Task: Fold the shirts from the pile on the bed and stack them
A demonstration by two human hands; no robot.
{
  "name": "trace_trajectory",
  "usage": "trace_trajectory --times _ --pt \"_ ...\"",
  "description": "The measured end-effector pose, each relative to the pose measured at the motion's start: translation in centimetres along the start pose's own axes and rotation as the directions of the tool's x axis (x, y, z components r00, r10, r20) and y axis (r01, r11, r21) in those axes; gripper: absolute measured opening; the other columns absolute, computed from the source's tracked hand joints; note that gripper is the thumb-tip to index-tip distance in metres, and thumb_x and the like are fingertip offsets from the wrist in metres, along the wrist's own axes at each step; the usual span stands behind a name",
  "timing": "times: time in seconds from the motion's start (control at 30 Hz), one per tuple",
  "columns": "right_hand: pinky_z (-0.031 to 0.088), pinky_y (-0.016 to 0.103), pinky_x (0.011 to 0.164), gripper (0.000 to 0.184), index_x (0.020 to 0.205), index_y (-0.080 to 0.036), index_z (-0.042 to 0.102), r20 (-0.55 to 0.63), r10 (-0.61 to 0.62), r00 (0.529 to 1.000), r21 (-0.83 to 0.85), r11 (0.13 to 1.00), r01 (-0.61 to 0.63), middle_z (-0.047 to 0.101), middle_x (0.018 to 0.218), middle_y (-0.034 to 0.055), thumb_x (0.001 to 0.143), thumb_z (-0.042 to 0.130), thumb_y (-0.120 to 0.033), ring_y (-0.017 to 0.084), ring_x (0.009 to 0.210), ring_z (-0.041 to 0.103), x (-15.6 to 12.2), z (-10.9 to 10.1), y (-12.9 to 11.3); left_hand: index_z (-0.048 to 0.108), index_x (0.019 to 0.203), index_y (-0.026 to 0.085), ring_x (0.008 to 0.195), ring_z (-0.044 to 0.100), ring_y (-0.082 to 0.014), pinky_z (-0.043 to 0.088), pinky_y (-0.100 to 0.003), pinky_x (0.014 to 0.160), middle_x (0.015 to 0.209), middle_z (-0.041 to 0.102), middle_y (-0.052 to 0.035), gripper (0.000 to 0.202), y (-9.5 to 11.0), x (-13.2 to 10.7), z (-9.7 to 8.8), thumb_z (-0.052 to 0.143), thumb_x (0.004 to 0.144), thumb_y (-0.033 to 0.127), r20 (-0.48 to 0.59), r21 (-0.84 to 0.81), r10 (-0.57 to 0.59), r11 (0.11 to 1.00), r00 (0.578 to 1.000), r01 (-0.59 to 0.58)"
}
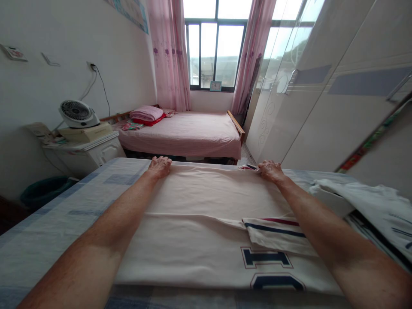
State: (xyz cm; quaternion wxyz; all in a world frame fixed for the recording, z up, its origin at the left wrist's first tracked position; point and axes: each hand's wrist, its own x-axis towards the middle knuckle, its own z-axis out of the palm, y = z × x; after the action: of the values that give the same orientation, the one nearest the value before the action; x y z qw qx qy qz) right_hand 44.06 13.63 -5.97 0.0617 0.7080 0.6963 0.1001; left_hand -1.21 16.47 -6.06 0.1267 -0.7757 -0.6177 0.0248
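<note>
At far left a round white fan (pixel 76 113) sits on a boxy white nightstand (pixel 96 151). Nearer, a blue-checked bedsheet (pixel 48 223) carries a smooth cream shirt (pixel 193 206) spread flat, with navy block numerals near its right edge. The left hand (pixel 159 165) presses on the shirt's far left corner, fingers curled together over the cloth. The right hand (pixel 269 169) pinches the far right corner, fingers closed on a striped trim. Crumpled white clothing (pixel 370 201) lies right.
</note>
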Motion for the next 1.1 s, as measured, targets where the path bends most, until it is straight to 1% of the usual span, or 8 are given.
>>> trace_trajectory --times 0.2,0.3,0.43,0.57,0.7,0.83,0.93,1.1 --pt "0.033 0.038 0.083 0.029 0.093 -0.019 0.065 -0.104 0.023 0.994 0.03 0.999 -0.02 0.067 0.103 0.0101 0.077 0.043 -0.008 0.024 0.102 0.055 -1.4 0.3 -0.1 0.063 0.095 0.016 0.104 0.055 -0.0282 0.038 -0.04 0.087 0.098 0.066 -0.0131 0.022 0.1 -1.3 -0.2 0.049 0.077 0.014 -0.068 0.04 -0.034 0.999 0.997 0.037" --pt "0.031 0.039 0.084 0.027 0.095 -0.018 0.062 -0.187 0.064 0.98 0.052 0.997 -0.055 0.067 0.1 0.0105 0.08 0.041 -0.012 0.024 0.098 0.056 -2.5 0.0 0.0 0.063 0.087 0.017 0.102 0.055 -0.0272 0.04 -0.037 0.082 0.098 0.064 -0.0128 0.02 -0.9 -2.7 -0.5 0.046 0.079 0.012 -0.113 0.057 -0.038 0.997 0.993 0.045" --pt "0.026 0.04 0.089 0.025 0.098 -0.017 0.06 -0.323 0.081 0.943 0.072 0.995 -0.061 0.065 0.103 0.0117 0.081 0.04 -0.017 0.025 0.099 0.054 -4.8 -1.3 0.4 0.06 0.094 0.016 0.097 0.057 -0.0265 0.043 -0.035 0.076 0.101 0.061 -0.0138 0.025 -2.7 -5.1 -1.4 0.04 0.081 0.011 -0.193 0.058 -0.08 0.994 0.978 0.092" --pt "0.025 0.04 0.091 0.023 0.094 -0.016 0.06 -0.483 0.033 0.875 0.076 0.997 0.005 0.066 0.097 0.0126 0.079 0.043 -0.02 0.026 0.096 0.054 -8.8 -3.0 1.2 0.058 0.095 0.016 0.096 0.056 -0.0269 0.043 -0.035 0.077 0.098 0.06 -0.0135 0.024 -4.3 -8.4 -2.9 0.04 0.081 0.013 -0.291 0.018 -0.052 0.998 0.955 0.06" --pt "0.025 0.042 0.096 0.022 0.094 -0.017 0.06 -0.543 -0.002 0.84 0.075 0.996 0.051 0.066 0.097 0.0121 0.079 0.045 -0.024 0.028 0.098 0.053 -14.8 -3.6 2.7 0.057 0.098 0.015 0.097 0.056 -0.0276 0.042 -0.037 0.081 0.099 0.061 -0.0133 0.024 -5.3 -13.5 -3.7 0.039 0.082 0.017 -0.392 -0.047 -0.046 0.998 0.919 0.03" --pt "0.026 0.043 0.099 0.02 0.091 -0.019 0.058 -0.585 -0.037 0.81 0.076 0.992 0.101 0.065 0.095 0.0112 0.079 0.045 -0.028 0.029 0.102 0.053 -21.4 -1.7 3.8 0.058 0.094 0.016 0.096 0.056 -0.0291 0.042 -0.04 0.082 0.097 0.062 -0.013 0.023 -5.6 -19.5 -2.6 0.039 0.083 0.02 -0.4 -0.051 -0.016 0.999 0.916 -0.005" --pt "0.028 0.044 0.098 0.015 0.087 -0.021 0.058 -0.553 -0.085 0.829 0.088 0.983 0.16 0.066 0.096 0.0099 0.077 0.047 -0.027 0.029 0.101 0.055 -25.2 0.7 3.6 0.059 0.09 0.018 0.098 0.056 -0.0292 0.042 -0.04 0.083 0.099 0.063 -0.012 0.021 -5.1 -22.9 -1.4 0.041 0.079 0.017 -0.348 -0.068 0.048 0.995 0.936 -0.076" --pt "0.032 0.043 0.094 0.015 0.085 -0.02 0.057 -0.517 -0.057 0.854 0.151 0.976 0.157 0.067 0.097 0.0098 0.075 0.046 -0.022 0.027 0.101 0.056 -27.1 2.2 3.0 0.059 0.088 0.018 0.098 0.055 -0.0288 0.042 -0.039 0.083 0.099 0.062 -0.0126 0.023 -4.1 -24.6 -1.6 0.042 0.076 0.011 -0.334 -0.054 0.067 0.994 0.94 -0.09"
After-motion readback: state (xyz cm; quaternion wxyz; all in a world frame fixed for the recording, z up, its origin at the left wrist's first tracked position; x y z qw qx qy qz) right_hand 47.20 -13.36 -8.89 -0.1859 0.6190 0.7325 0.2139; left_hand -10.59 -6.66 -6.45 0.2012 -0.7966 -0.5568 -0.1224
